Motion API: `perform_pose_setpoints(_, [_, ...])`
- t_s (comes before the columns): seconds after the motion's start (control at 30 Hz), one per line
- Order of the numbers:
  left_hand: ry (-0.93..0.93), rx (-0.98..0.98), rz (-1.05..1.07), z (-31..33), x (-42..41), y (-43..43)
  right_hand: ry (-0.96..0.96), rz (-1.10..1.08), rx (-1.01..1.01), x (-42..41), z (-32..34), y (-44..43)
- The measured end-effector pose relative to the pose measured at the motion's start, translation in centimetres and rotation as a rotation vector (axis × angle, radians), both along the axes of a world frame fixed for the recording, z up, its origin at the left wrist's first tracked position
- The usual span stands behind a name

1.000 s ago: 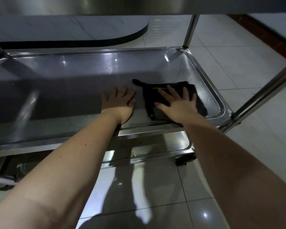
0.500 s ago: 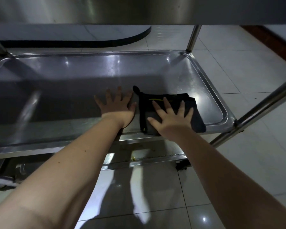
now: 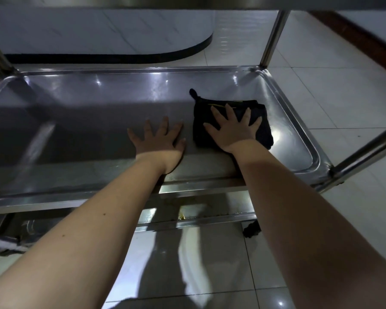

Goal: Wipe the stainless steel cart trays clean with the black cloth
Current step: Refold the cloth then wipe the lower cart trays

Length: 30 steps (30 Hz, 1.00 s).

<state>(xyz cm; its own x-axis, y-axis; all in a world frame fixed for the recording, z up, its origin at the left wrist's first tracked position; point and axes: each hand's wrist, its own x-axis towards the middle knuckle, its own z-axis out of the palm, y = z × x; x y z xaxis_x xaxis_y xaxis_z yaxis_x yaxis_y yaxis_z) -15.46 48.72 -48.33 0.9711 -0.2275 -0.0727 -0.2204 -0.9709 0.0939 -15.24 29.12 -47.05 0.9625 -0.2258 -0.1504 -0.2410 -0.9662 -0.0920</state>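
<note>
A folded black cloth (image 3: 201, 121) with a small hanging loop lies flat on the right part of the stainless steel cart tray (image 3: 76, 112). My right hand (image 3: 233, 128) presses down on the cloth with its fingers spread and straight. My left hand (image 3: 159, 140) rests flat on the bare steel just left of the cloth, fingers spread, holding nothing. The tray's rim shows all round; its left half lies in shadow.
An upper tray edge (image 3: 187, 2) hangs over the top of the view. Cart posts stand at the far right corner (image 3: 273, 36) and near right corner (image 3: 366, 152). A lower shelf (image 3: 187, 216) and a black caster (image 3: 252, 229) sit below, on white floor tiles.
My right hand has slid the cloth forward, away from the tray's near rim and toward its middle. My left hand stays flat on the steel beside it.
</note>
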Motion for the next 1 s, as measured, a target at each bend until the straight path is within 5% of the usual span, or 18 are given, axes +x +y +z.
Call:
perform_pose_setpoints(0.27, [0.031,-0.005,-0.006,0.6,-0.4,-0.1,0.096,0.062,-0.023,-8.8,0.1,1.9])
perform_pose_setpoints(0.67, [0.039,-0.015,-0.013,0.7,-0.1,-0.2,0.087,-0.1,-0.01,-10.4,0.8,-9.2])
perform_pose_setpoints(1.0, [0.022,0.01,-0.012,0.3,0.2,-0.5,0.081,-0.054,-0.047,-4.3,0.3,-8.6])
